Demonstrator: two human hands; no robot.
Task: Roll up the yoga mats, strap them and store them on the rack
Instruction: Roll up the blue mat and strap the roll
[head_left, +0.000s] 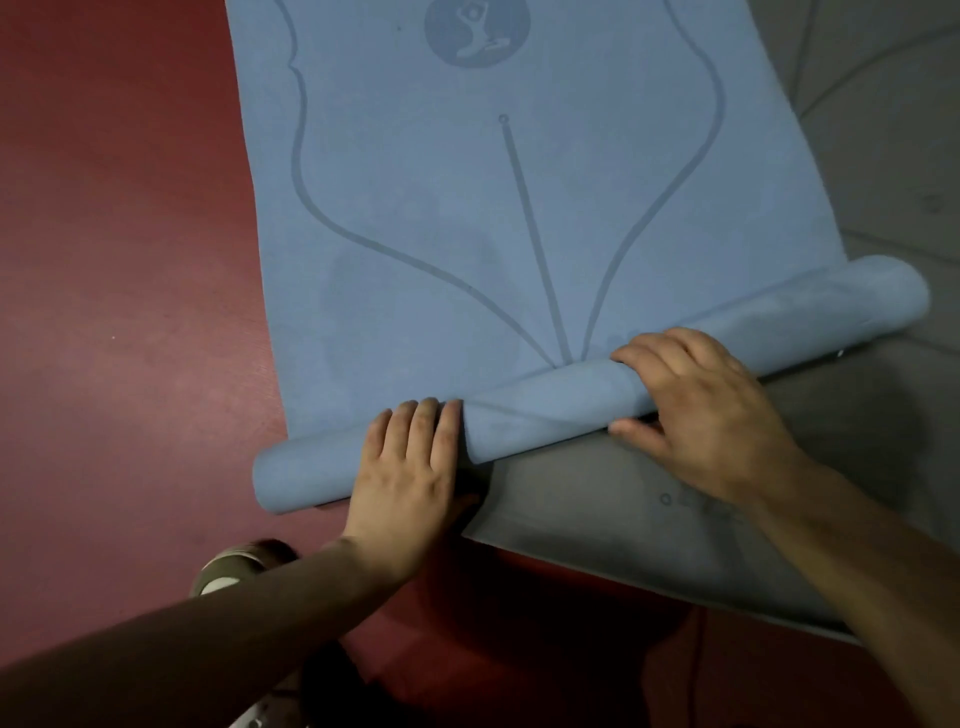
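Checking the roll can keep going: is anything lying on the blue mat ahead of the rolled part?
Nothing visible. Ahead of the roll, the blue yoga mat bears only printed lines; left hand and right hand rest on it.

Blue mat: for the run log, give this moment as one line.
stage: rolling | blue mat: partly rolled | left hand: presses roll | right hand: grips roll | grey mat: flat, partly beneath

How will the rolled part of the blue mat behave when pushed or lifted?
Pushed, the roll would likely roll on: it is a round tube. It seems soft: it is thicker at one end. Lifted, it may unroll: only the left hand and right hand hold it, no strap shows.
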